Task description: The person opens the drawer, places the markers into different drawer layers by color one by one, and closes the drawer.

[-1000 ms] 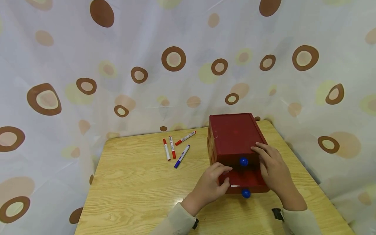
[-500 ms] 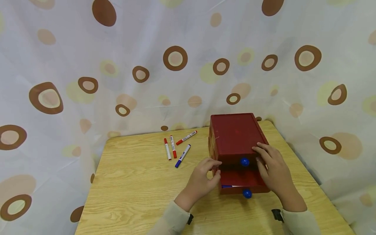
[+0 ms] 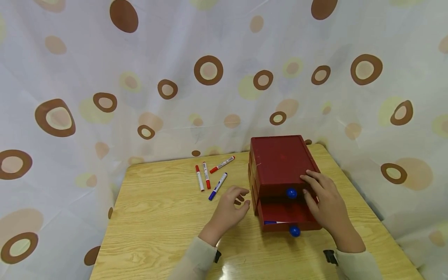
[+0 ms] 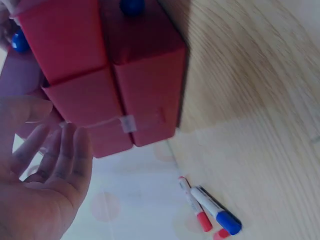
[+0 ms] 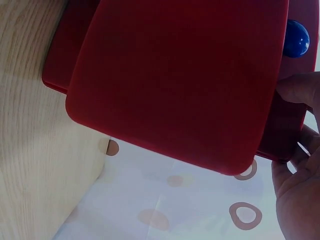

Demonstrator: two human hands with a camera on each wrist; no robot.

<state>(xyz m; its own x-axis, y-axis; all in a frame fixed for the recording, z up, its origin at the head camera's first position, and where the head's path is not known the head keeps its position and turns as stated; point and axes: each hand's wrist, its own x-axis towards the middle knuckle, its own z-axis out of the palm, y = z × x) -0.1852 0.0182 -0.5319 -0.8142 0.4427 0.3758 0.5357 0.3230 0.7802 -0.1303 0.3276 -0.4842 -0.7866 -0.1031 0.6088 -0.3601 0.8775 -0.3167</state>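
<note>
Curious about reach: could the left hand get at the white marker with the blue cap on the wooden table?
Probably yes: the left hand holds nothing, and nothing stands between it and the blue-capped white marker nearby.

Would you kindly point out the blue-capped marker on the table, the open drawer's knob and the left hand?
Blue-capped marker [image 3: 218, 185], head view: middle of the white barrel.
Open drawer's knob [image 3: 294, 231], head view: its rounded front.
Left hand [image 3: 227, 210], head view: back of the hand.
</note>
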